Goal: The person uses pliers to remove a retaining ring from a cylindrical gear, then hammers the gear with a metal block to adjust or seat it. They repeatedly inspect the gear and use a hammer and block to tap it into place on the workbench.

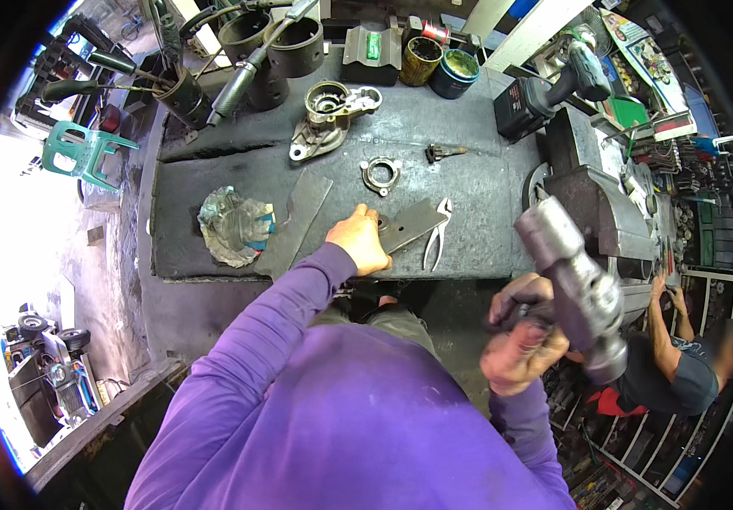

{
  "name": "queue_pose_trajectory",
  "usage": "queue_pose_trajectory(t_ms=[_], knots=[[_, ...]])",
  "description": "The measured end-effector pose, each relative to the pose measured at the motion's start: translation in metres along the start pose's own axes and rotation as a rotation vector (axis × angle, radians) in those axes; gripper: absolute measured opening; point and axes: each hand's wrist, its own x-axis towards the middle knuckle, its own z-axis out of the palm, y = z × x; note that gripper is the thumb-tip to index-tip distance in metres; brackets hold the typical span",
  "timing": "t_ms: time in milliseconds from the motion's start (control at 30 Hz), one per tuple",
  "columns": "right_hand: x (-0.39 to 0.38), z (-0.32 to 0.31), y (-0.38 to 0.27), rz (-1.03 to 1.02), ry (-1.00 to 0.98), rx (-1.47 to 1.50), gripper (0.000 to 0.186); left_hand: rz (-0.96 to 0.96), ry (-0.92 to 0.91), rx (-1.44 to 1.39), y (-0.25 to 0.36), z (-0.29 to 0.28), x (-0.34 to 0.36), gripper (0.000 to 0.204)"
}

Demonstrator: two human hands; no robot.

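Observation:
My left hand point(359, 242) is closed over the near-left end of a flat, dark metal plate point(413, 226) at the bench's front edge; its fingertips are partly hidden. Raised right of the bench, my right hand point(523, 340) grips a heavy hammer point(574, 285), its steel head blurred. Pliers point(438, 236) lie beside the plate. Beyond are a ring-shaped metal flange point(381, 176), a small toothed shaft point(446, 153) and a cast metal housing point(332, 119). Left of my hand lie a longer flat metal plate point(296, 223) and a crumpled plastic bag point(229, 228).
The dark workbench point(188, 183) carries metal cylinders point(296, 49) and grease tins point(455, 75) at the back. A cordless drill point(566, 81) and a blocky metal tool point(600, 208) stand right. Another person point(676, 365) works at far right. A green chair point(86, 151) stands left.

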Motion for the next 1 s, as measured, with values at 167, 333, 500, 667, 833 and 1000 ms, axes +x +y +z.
queue_pose_trajectory(t_ms=[167, 333, 500, 667, 833, 1000], knots=[[-0.015, 0.034, 0.037, 0.581, -0.621, -0.731, 0.032, 0.003, 0.012, -0.005, 0.003, -0.001, -0.003, 0.091], [-0.011, 0.000, 0.009, 0.305, -0.257, -0.294, 0.043, 0.010, 0.043, 0.004, 0.001, 0.004, 0.006, 0.092], [-0.014, 0.017, 0.020, 0.309, -0.257, -0.317, 0.039, 0.003, 0.034, -0.003, 0.000, 0.009, 0.005, 0.093], [-0.012, 0.028, 0.031, 0.558, -0.713, -0.726, 0.026, -0.015, 0.061, 0.001, 0.003, 0.006, 0.001, 0.089], [0.011, 0.000, 0.013, 0.024, -0.203, -0.190, 0.034, 0.009, 0.055, -0.012, 0.003, 0.007, 0.003, 0.087], [0.013, 0.032, 0.036, 0.580, -0.703, -0.751, 0.030, -0.021, 0.056, -0.001, 0.008, 0.008, -0.002, 0.085]])
